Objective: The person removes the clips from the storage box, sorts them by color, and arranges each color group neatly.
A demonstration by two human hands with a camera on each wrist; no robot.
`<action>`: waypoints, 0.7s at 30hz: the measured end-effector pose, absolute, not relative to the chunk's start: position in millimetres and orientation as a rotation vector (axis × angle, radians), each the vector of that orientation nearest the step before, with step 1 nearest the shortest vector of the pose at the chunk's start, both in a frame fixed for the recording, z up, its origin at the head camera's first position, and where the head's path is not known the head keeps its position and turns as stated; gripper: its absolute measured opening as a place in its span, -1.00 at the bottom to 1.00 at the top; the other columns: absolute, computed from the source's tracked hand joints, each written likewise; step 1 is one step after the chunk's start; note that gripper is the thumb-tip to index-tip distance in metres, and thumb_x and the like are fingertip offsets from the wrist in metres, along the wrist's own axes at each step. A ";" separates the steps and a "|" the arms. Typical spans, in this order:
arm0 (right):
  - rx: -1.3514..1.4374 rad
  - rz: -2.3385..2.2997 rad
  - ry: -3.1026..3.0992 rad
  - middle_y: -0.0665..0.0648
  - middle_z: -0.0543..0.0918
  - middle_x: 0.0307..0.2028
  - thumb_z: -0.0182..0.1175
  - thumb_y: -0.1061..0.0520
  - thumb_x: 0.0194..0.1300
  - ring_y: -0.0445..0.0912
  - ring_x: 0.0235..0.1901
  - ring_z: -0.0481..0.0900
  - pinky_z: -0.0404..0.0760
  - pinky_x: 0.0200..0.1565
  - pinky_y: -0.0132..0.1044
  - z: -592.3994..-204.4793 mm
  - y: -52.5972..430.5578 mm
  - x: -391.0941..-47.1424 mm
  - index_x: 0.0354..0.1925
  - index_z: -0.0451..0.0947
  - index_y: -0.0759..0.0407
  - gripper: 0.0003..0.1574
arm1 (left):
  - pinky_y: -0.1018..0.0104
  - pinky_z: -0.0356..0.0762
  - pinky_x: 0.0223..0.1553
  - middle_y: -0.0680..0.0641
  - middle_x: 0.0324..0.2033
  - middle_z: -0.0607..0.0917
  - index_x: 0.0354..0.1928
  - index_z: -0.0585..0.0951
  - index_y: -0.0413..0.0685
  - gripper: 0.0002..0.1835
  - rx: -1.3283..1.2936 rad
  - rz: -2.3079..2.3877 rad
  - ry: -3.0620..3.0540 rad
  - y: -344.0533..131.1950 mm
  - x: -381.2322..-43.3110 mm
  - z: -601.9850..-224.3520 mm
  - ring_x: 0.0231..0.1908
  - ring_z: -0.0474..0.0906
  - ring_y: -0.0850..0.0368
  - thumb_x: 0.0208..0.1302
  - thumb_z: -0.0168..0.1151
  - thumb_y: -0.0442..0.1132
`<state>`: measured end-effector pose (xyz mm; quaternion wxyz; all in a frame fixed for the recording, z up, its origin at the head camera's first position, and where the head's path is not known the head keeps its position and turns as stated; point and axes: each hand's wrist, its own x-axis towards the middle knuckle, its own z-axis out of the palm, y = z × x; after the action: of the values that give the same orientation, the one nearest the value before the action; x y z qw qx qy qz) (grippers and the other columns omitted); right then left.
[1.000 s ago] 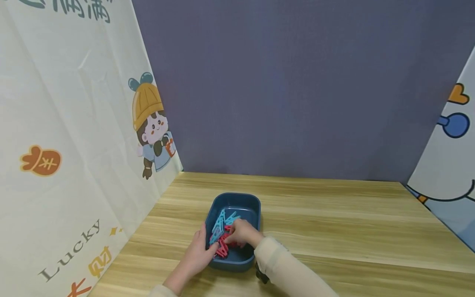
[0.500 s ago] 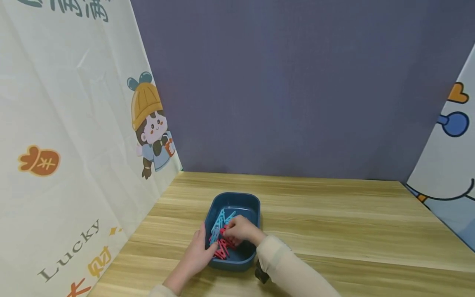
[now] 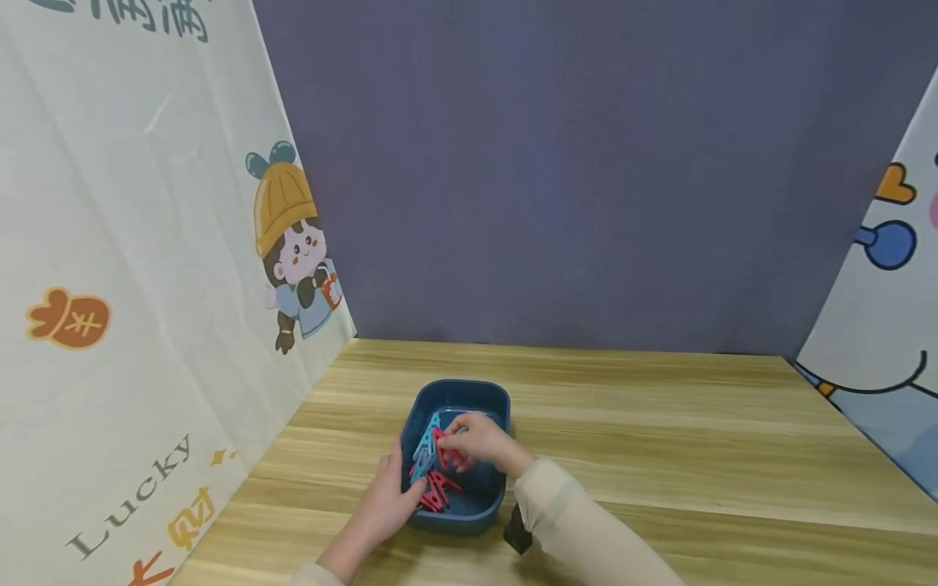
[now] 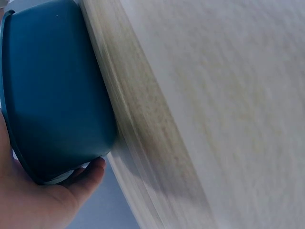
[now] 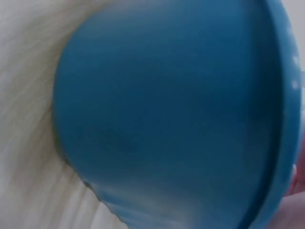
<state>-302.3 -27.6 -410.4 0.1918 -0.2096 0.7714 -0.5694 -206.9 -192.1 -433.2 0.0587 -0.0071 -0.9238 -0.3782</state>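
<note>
The left hand [image 3: 384, 498] grips the box [image 3: 460, 525] as the right hand [image 3: 480, 440] now parts a pinched red clip [image 3: 440, 450] from other red clips [image 3: 435, 498] nearer the left.

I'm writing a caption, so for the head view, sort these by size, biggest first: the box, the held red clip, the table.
1. Table
2. Box
3. Held red clip, partly hidden
</note>
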 end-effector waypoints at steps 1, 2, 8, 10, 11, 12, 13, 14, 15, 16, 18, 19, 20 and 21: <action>-0.591 -1.607 2.159 0.14 0.59 -0.62 0.23 0.20 0.18 -0.16 -0.70 0.49 0.63 -0.56 -0.22 -409.6 -26.9 -302.7 -0.40 0.49 0.30 -0.84 | -0.21 0.24 0.09 -0.49 0.15 0.26 0.33 -0.04 -0.50 -0.16 -0.021 -1.142 -2.799 -192.3 -206.9 -433.1 0.11 0.28 -0.37 0.22 0.12 -0.14; -0.595 -1.615 2.153 0.15 0.59 -0.61 0.23 0.19 0.18 -0.16 -0.69 0.49 0.62 -0.56 -0.22 -408.5 -26.0 -302.9 -0.40 0.49 0.30 -0.84 | -0.21 0.24 0.09 -0.49 0.15 0.26 0.33 -0.04 -0.49 -0.16 -0.020 -1.142 -2.799 -192.3 -206.9 -433.1 0.11 0.28 -0.37 0.22 0.12 -0.14; -0.603 -1.620 2.161 0.17 0.63 -0.55 0.24 0.14 0.18 -0.15 -0.66 0.52 0.62 -0.53 -0.22 -402.4 -21.6 -303.1 -0.38 0.50 0.29 -0.79 | -0.22 0.23 0.09 -0.49 0.16 0.24 0.34 -0.06 -0.47 -0.16 -0.005 -1.159 -2.812 -192.4 -206.6 -432.1 0.12 0.26 -0.37 0.23 0.12 -0.13; -0.603 -1.618 2.175 0.16 0.64 -0.54 0.25 0.12 0.17 -0.15 -0.64 0.53 0.63 -0.49 -0.15 -401.0 -19.8 -303.8 -0.38 0.51 0.29 -0.77 | -0.22 0.23 0.10 -0.49 0.16 0.24 0.34 -0.06 -0.47 -0.16 0.003 -1.164 -2.815 -191.9 -206.5 -431.9 0.13 0.25 -0.37 0.23 0.12 -0.13; -0.600 -1.618 2.181 0.15 0.65 -0.54 0.25 0.10 0.17 -0.14 -0.63 0.54 0.64 -0.46 -0.12 -400.4 -18.9 -304.4 -0.39 0.51 0.28 -0.77 | -0.22 0.22 0.10 -0.48 0.17 0.23 0.34 -0.06 -0.47 -0.16 0.011 -1.170 -2.817 -191.7 -206.5 -431.8 0.13 0.25 -0.37 0.23 0.12 -0.13; -0.597 -1.620 2.185 0.14 0.65 -0.54 0.26 0.10 0.16 -0.14 -0.62 0.55 0.64 -0.43 -0.08 -399.7 -18.0 -304.9 -0.39 0.51 0.27 -0.76 | -0.22 0.22 0.10 -0.48 0.17 0.23 0.34 -0.07 -0.46 -0.16 0.016 -1.172 -2.819 -191.6 -206.5 -431.7 0.13 0.24 -0.37 0.23 0.12 -0.13; -0.594 -1.624 2.187 0.13 0.65 -0.54 0.26 0.09 0.16 -0.13 -0.61 0.55 0.63 -0.41 -0.05 -398.8 -16.7 -305.4 -0.39 0.51 0.27 -0.76 | -0.22 0.22 0.10 -0.48 0.17 0.23 0.35 -0.07 -0.46 -0.16 0.024 -1.178 -2.821 -191.1 -206.8 -431.6 0.14 0.24 -0.37 0.23 0.12 -0.13; -0.591 -1.628 2.191 0.12 0.64 -0.55 0.26 0.09 0.16 -0.13 -0.60 0.55 0.63 -0.38 -0.01 -397.9 -15.6 -305.7 -0.39 0.51 0.27 -0.76 | -0.22 0.21 0.10 -0.48 0.18 0.22 0.35 -0.07 -0.45 -0.16 0.030 -1.183 -2.824 -190.9 -207.2 -431.8 0.14 0.23 -0.37 0.24 0.11 -0.13; -0.587 -1.630 2.196 0.11 0.63 -0.55 0.26 0.08 0.15 -0.13 -0.59 0.55 0.62 -0.37 0.00 -396.8 -14.4 -306.0 -0.39 0.51 0.26 -0.76 | -0.23 0.21 0.11 -0.48 0.18 0.22 0.35 -0.08 -0.45 -0.15 0.035 -1.188 -2.825 -190.8 -207.5 -432.0 0.15 0.23 -0.37 0.23 0.11 -0.13; -0.583 -1.631 2.202 0.10 0.63 -0.55 0.27 0.08 0.15 -0.13 -0.59 0.54 0.62 -0.36 0.00 -395.6 -13.5 -305.8 -0.39 0.51 0.26 -0.75 | -0.23 0.20 0.11 -0.48 0.18 0.22 0.35 -0.08 -0.45 -0.15 0.039 -1.190 -2.826 -191.0 -207.8 -432.4 0.15 0.23 -0.37 0.23 0.11 -0.13; -0.578 -1.630 2.213 0.08 0.61 -0.54 0.27 0.07 0.15 -0.13 -0.57 0.53 0.62 -0.35 0.01 -393.4 -11.5 -305.3 -0.39 0.52 0.25 -0.75 | -0.23 0.20 0.11 -0.48 0.18 0.22 0.35 -0.08 -0.45 -0.15 0.039 -1.190 -2.828 -191.4 -208.2 -433.1 0.15 0.22 -0.38 0.23 0.11 -0.12; -0.577 -1.627 2.218 0.08 0.61 -0.54 0.27 0.07 0.15 -0.13 -0.56 0.53 0.62 -0.35 0.00 -392.7 -10.4 -305.2 -0.39 0.52 0.25 -0.75 | -0.23 0.20 0.11 -0.48 0.18 0.22 0.35 -0.08 -0.45 -0.15 0.041 -1.193 -2.826 -191.6 -208.1 -433.3 0.15 0.22 -0.37 0.23 0.11 -0.12; -0.576 -1.623 2.223 0.07 0.61 -0.54 0.27 0.06 0.15 -0.13 -0.56 0.52 0.61 -0.35 0.00 -392.3 -9.4 -305.3 -0.39 0.52 0.25 -0.75 | -0.23 0.19 0.11 -0.48 0.18 0.22 0.35 -0.08 -0.46 -0.15 0.037 -1.190 -2.826 -192.1 -208.0 -433.6 0.15 0.22 -0.38 0.23 0.11 -0.12; -0.575 -1.620 2.225 0.07 0.61 -0.53 0.26 0.06 0.16 -0.13 -0.55 0.52 0.61 -0.34 0.00 -391.9 -8.4 -305.3 -0.38 0.52 0.24 -0.75 | -0.23 0.19 0.11 -0.49 0.18 0.21 0.35 -0.08 -0.46 -0.15 0.034 -1.188 -2.826 -192.4 -207.7 -433.7 0.15 0.22 -0.38 0.23 0.11 -0.11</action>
<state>-305.3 -8.4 -391.9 0.1641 -0.2016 0.7806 -0.5684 -207.7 -192.4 -433.7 0.0381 0.0111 -0.9211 -0.3872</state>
